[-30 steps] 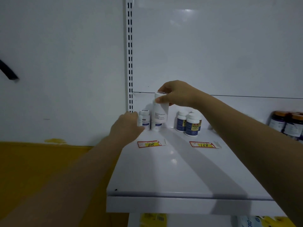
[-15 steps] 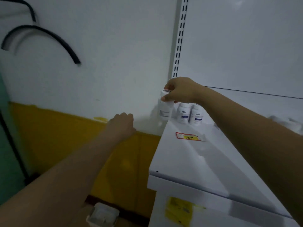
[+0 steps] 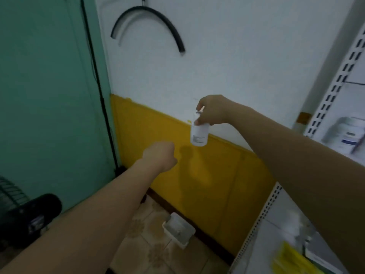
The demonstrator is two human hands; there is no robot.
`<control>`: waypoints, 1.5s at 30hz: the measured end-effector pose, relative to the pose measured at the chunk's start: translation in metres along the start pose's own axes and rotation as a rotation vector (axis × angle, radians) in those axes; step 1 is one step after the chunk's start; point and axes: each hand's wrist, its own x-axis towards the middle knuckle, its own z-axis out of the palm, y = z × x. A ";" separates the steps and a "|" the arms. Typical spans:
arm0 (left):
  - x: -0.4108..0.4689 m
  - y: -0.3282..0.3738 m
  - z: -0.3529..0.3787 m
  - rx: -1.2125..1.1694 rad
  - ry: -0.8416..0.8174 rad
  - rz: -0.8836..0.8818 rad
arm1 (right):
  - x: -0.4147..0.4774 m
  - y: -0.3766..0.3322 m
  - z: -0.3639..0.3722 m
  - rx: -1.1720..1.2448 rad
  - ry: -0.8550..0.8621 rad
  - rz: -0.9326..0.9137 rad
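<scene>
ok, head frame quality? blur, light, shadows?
Head view: dim, flat light; white bottle in the right hand fairly sharp, label unreadable; soft shadow of it on the yellow wall; shelf bottles at right smeared by motion blur; wide-angle skews the shelf upright.

Shop, likely a pharmacy, back corner. Slotted shelf upright [image 3: 335,86] at 2 o'clock. Blurred labelled bottles [image 3: 347,133] racked at 3. Yellow packs [image 3: 290,260] on perforated-edge shelf [image 3: 256,226] at 5. White labelled bottle [image 3: 199,135] at centre looks like the same stock. Tiled floor [image 3: 150,244] at 6.

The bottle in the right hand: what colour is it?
The bottle is white, with faint dark print on its side; the head view shows it.
</scene>
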 end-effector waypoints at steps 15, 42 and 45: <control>0.105 -0.149 0.130 -0.003 -0.162 -0.180 | 0.192 -0.038 0.186 0.033 -0.323 -0.114; 0.269 -0.198 0.727 0.042 -0.643 0.138 | 0.256 0.213 0.902 0.297 -0.535 0.458; 0.266 -0.198 0.802 0.053 -0.672 0.162 | 0.241 0.233 0.984 0.271 -0.559 0.497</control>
